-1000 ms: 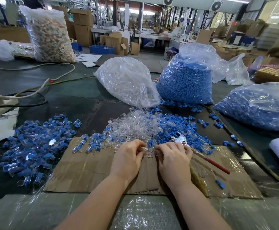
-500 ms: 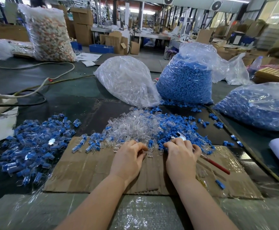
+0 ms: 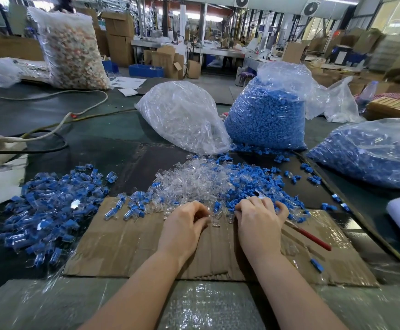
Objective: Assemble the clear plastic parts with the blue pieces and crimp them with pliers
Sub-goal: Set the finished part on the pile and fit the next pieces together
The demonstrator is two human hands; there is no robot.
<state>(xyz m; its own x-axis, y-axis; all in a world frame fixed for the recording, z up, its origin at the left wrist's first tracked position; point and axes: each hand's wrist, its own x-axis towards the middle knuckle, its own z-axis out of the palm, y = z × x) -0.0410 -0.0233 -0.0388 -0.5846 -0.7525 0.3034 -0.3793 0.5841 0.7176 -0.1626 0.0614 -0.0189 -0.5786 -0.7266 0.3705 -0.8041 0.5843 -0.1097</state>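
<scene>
Cardboard [image 3: 127, 244] under pliers [image 3: 306, 235], handle right-nearward.

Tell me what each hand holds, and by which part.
Right hand: the pliers, gripped near the head. Left hand: fingers curled, contents hidden.

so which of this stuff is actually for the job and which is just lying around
For the job:
loose clear parts
loose blue pieces
pliers
assembled pile
bag of blue pieces

Lying about:
white cable
bag of mixed bits
cardboard boxes

Cluttered factory hall [image 3: 218, 32] — stacked cartons [image 3: 119, 32]
</scene>
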